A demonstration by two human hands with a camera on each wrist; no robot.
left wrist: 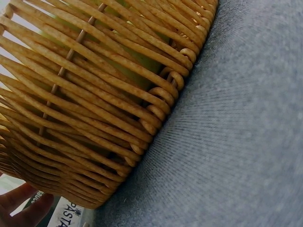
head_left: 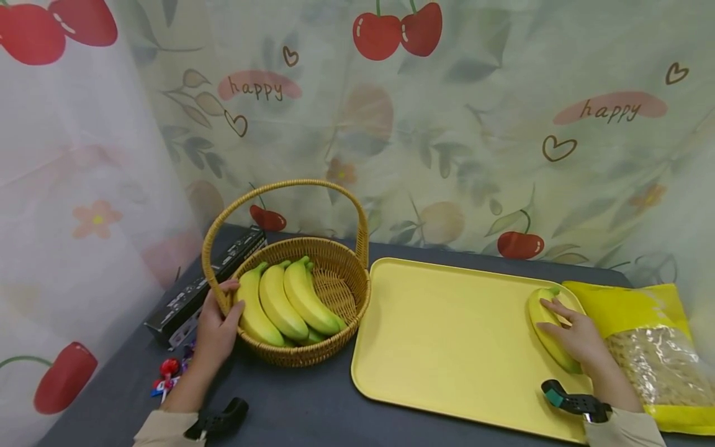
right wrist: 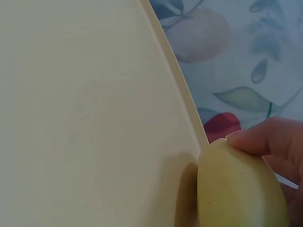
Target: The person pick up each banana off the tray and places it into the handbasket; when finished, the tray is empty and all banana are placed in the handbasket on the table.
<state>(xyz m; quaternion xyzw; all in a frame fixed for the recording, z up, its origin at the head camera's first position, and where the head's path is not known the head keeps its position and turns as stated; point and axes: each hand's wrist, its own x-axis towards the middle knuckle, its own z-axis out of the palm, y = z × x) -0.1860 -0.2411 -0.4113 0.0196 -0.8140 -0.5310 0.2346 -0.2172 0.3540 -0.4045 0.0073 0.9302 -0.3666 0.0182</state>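
Note:
On the left, my left hand [head_left: 218,329] grips the side of a wicker basket [head_left: 296,356] at the foot of its tall handle, thumb over the rim. Several yellow bananas [head_left: 277,304] lie side by side inside it. In the left wrist view the woven wall [left wrist: 90,90] fills much of the frame, with fingertips [left wrist: 35,208] at its lower left. My right hand [head_left: 581,341] holds a single banana [head_left: 560,358] between thumb and fingers, at the right edge of a yellow tray [head_left: 447,335]. The right wrist view shows this banana [right wrist: 239,189] close up, beside the tray rim.
A long black box [head_left: 184,307] stands behind and left of the basket. Wrapped candies with a red lollipop [head_left: 169,367] lie near my left forearm. Right of the tray is a yellow bag of pasta [head_left: 653,366]. A patterned curtain [head_left: 447,155] hangs behind the table.

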